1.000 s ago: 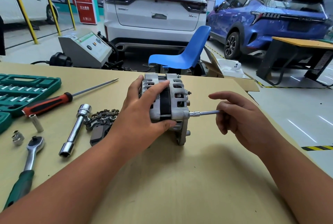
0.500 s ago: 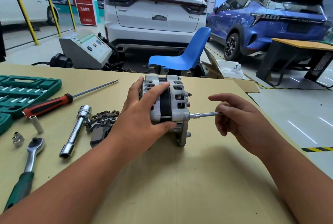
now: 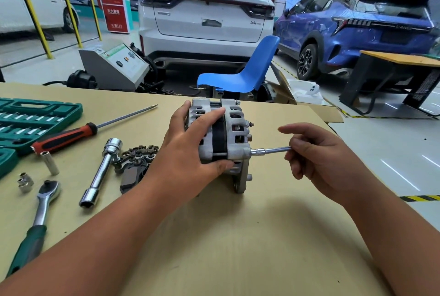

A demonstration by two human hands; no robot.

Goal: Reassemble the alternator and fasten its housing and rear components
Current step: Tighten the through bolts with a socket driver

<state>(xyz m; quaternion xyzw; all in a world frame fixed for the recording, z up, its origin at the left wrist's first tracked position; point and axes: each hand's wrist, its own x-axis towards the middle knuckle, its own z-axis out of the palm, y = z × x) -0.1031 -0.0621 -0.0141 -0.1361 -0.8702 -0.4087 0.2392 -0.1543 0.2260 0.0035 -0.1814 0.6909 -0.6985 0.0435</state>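
Glossy garage floor (image 3: 392,157) (blue chair (image 3: 247,74) nearby)

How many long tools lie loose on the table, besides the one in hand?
3: red-handled screwdriver beside the green case, chrome tubular wrench left of the alternator, green-handled ratchet nearest the left edge. The left forearm may hide more.

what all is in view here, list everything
alternator: one, silver-grey with black band, table centre
extension bar: one, chrome, in the alternator's right side
screwdriver: one, red-black handle, left of alternator
socket case: one, green, table's left edge
ratchet: one, chrome, green grip, near left
tube wrench: one, chrome, left of alternator
loose sockets: about three, chrome, by the ratchet
rectifier parts: two, dark, beside left wrist
table: one, tan, under everything
chair: one, blue, behind table
cars: three, two white, one blue, background
left hand: grips the alternator
right hand: pinches the extension bar
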